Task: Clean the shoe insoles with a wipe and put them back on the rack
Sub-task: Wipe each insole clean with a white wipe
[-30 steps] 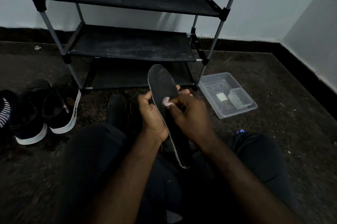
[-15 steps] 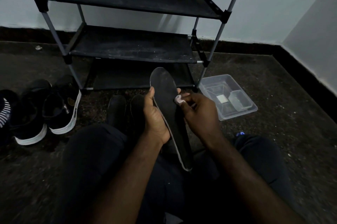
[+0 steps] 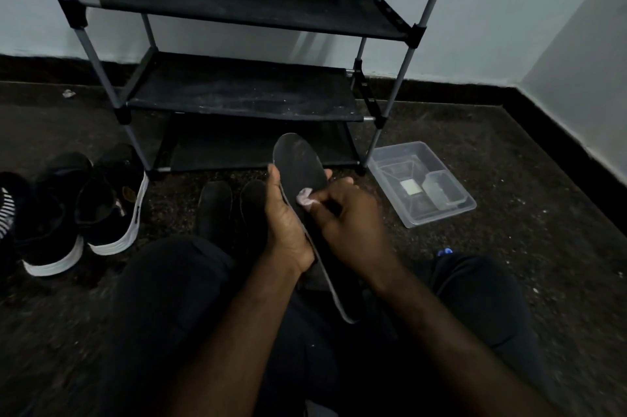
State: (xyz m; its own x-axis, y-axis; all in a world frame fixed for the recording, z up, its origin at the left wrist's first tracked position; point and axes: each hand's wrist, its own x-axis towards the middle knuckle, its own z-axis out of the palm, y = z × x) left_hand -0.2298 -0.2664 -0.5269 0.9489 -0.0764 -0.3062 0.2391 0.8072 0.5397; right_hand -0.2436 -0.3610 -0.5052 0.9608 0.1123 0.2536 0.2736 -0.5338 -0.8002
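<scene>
Insole (image 3: 298, 165) cleaning is mid-stroke. Half a second ago the wipe (image 3: 304, 200) sat at the insole's right edge. Now it is back over the middle of the dark top face, much where it was a second ago, so the right hand (image 3: 349, 216) is rubbing to and fro across the width, not along the length. The insole has barely shifted. It is held tilted above the lap, toe end far and high, heel end near and low between the knees, just in front of the rack's (image 3: 244, 91) bottom shelf. By my reading the forefoot is being scrubbed. Pale dusty marks show near the toe, and the heel half probably waits its turn, so returning it to the rack is some way off. The left hand (image 3: 288, 223) is wrapped round the insole's left edge at about mid-length, thumb along the rim and fingers curled behind, with what look like its fingertips peeping out at the right edge. This firm clasp braces the insole against the rubbing. The right hand is clenched small round the wipe, a pale wad pinched at the tips of thumb and fingers and pressed onto the surface. On the floor lie shoes (image 3: 101, 209) at the left and a clear box (image 3: 441, 213) at the right. Two dark shapes just beyond the left hand may be insoles or shoes; I cannot tell.
</scene>
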